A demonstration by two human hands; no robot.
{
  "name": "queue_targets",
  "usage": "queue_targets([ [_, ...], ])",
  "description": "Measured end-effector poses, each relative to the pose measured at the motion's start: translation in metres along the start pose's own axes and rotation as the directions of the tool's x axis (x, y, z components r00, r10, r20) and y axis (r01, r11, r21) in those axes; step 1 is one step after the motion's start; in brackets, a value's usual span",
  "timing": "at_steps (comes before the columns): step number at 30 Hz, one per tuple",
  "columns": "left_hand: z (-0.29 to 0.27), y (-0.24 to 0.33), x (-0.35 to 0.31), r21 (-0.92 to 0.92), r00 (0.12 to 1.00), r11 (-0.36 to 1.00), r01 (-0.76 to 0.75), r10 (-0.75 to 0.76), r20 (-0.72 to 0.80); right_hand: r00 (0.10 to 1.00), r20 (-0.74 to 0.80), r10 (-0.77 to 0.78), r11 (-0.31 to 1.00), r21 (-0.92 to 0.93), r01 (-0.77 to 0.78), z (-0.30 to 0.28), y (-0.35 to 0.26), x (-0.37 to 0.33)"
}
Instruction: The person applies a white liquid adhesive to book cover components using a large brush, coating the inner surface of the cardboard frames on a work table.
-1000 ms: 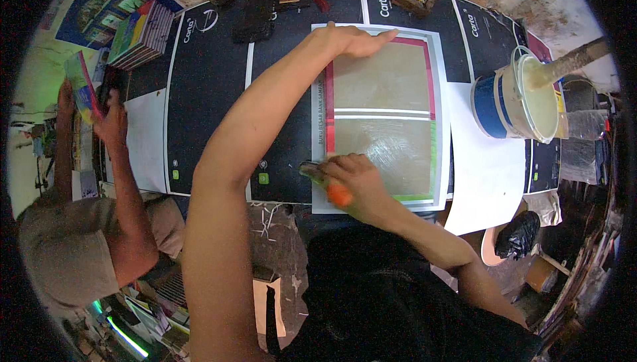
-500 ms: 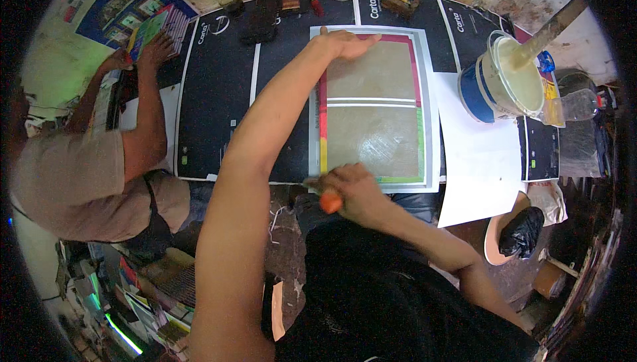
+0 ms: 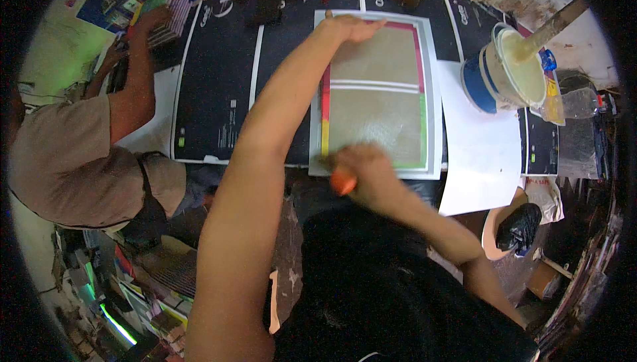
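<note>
Right hand shifted across the grey panel toward its near edge; co-worker's hand raised to the book stack, far left of the panel.

From my remote station I read the panel as flat on the dark tabletop. The left hand lies unclenched across the panel's far-left corner, thumb apart from the fingers; I judge this placement keeps the panel from sliding. The right hand is closed around an orange-ended tool; blur hides its working end, so I cannot confirm contact with the panel. A bucket of pale paste, a stick standing in it, is placed right of the panel over a white sheet, presumably for right-hand access.
</note>
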State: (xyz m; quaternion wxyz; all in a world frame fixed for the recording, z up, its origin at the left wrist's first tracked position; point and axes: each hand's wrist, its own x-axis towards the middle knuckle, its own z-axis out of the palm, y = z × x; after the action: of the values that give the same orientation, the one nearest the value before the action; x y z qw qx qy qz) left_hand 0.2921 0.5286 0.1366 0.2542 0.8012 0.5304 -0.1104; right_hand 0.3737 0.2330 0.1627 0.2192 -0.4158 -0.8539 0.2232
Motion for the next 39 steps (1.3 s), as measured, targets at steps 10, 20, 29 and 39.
queue_targets([
  [10, 0.006, 0.011, -0.002, 0.04, 1.0, 0.999, -0.012, 0.013, -0.021, 0.998, -0.066, -0.007, 0.99, -0.143, -0.003, 0.049, 0.007, -0.015],
  [20, 0.012, 0.01, -0.009, 0.058, 0.995, 0.998, 0.016, -0.01, -0.096, 0.97, 0.192, -0.149, 0.964, -0.189, 0.186, 0.004, -0.004, -0.056],
  [29, 0.129, -0.027, -0.202, -0.038, 0.803, 0.984, -0.176, 0.121, -0.584, 0.653, -0.412, 0.635, 0.767, 0.439, -0.468, -0.06, 0.032, -0.089],
  [39, 0.164, 0.011, -0.26, 0.089, 0.917, 0.995, -0.036, 0.069, -0.393, 0.644, -0.258, 0.721, 0.69, 0.363, -0.626, -0.002, 0.052, -0.096],
])
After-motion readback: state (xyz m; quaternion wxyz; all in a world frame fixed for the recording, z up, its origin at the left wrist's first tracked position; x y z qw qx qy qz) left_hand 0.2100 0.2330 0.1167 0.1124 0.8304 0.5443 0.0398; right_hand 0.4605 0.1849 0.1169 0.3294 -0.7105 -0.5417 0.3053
